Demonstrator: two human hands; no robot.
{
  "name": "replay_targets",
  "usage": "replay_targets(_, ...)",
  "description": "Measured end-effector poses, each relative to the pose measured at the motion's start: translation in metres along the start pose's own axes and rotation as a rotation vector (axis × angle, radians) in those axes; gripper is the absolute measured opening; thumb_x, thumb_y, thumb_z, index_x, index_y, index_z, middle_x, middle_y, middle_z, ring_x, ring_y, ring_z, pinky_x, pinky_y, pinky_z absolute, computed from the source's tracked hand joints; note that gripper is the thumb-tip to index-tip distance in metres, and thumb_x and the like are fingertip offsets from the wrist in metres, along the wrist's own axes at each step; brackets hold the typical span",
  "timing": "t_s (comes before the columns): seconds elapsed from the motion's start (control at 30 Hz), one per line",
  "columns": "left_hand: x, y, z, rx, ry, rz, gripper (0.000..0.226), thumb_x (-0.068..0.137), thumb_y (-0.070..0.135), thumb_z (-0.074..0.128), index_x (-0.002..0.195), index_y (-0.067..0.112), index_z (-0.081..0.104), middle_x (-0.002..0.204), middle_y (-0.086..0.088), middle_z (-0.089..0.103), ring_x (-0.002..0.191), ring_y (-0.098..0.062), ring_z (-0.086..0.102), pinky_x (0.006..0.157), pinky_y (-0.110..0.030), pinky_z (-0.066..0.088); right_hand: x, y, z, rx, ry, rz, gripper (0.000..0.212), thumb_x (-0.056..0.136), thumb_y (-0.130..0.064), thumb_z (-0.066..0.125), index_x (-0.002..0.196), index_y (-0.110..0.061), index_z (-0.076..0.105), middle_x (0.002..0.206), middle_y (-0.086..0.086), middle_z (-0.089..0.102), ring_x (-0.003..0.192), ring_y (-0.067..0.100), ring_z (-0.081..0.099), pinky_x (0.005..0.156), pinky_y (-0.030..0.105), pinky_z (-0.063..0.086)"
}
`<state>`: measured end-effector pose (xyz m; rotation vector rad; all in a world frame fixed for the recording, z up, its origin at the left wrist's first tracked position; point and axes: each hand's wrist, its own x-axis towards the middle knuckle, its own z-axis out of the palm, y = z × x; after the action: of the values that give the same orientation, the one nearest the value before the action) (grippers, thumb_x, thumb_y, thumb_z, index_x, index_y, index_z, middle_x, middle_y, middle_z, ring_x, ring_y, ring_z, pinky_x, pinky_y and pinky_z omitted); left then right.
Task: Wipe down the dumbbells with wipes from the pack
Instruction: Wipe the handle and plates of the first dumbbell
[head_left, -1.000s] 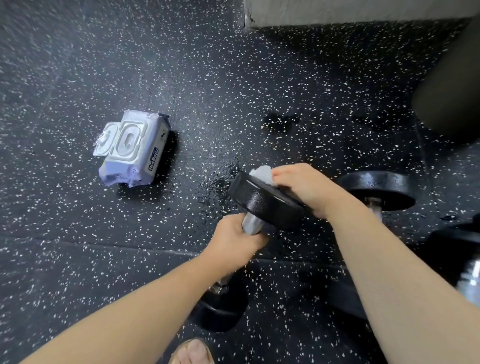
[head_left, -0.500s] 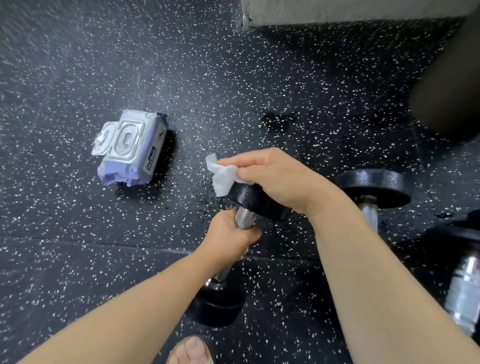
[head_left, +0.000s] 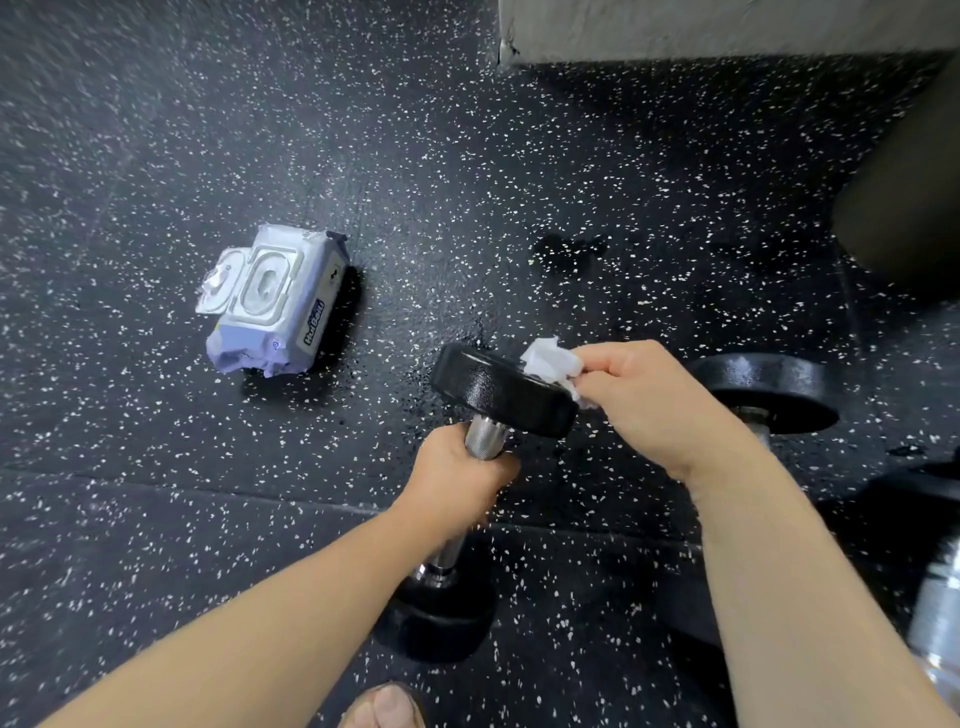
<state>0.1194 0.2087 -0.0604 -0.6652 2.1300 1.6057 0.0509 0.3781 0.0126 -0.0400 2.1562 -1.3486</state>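
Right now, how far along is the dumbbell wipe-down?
Done: the lavender wipes pack lies open. In hand: the left hand grips the upended black steel-handled dumbbell; the right hand pinches the crumpled white wipe on its top head. Left: likely its lower head, plus the second black dumbbell beside it.

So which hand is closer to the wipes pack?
Left. The left hand grips the dumbbell handle, just right of the pack; the right hand holds a wipe farther right.
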Motion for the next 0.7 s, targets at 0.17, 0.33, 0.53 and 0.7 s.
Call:
replay_targets(0.17,-0.004,0.006,0.002,0.017,-0.029,0.037,0.017,0.059,0.018,0.057,0.061,0.011,0.041,0.043,0.000,0.039,0.036,-0.016,0.035,0.042,-0.025,0.034,-0.012,-0.025,0.014,0.052,-0.095,-0.162,0.024,0.094,-0.013,0.051,0.102,-0.009,0.074,0.129,-0.013,0.060,0.121,-0.005,0.051,0.105,0.024,0.038)
replay_targets(0.33,-0.004,0.006,0.001,0.015,-0.046,0.026,0.021,0.061,0.017,0.058,0.062,0.013,0.037,0.042,0.004,0.035,0.038,-0.017,0.033,0.044,-0.027,0.034,0.013,-0.042,0.025,-0.036,-0.155,-0.223,0.031,0.095,-0.006,0.046,0.121,-0.002,0.064,0.130,0.003,0.063,0.106,0.003,0.058,0.101,0.024,0.042)
replay_targets(0.53,-0.004,0.008,-0.001,-0.018,-0.015,-0.004,0.020,0.070,0.007,0.060,0.068,0.009,0.041,0.052,-0.009,0.035,0.041,-0.017,0.031,0.046,-0.031,0.033,0.048,-0.045,0.028,0.015,-0.213,-0.133,0.033,0.089,0.006,0.049,0.106,-0.010,0.073,0.081,-0.008,0.069,0.066,-0.001,0.056,0.064,0.011,0.044)
replay_targets(0.7,0.001,0.007,0.001,-0.034,0.022,-0.035,0.024,0.064,0.012,0.061,0.061,0.015,0.038,0.050,-0.005,0.033,0.042,-0.016,0.029,0.044,-0.027,0.030,0.052,-0.018,0.016,0.020,-0.169,-0.007,0.039,0.088,0.008,0.048,0.096,-0.019,0.073,0.093,0.000,0.071,0.081,0.013,0.059,0.073,0.022,0.050)
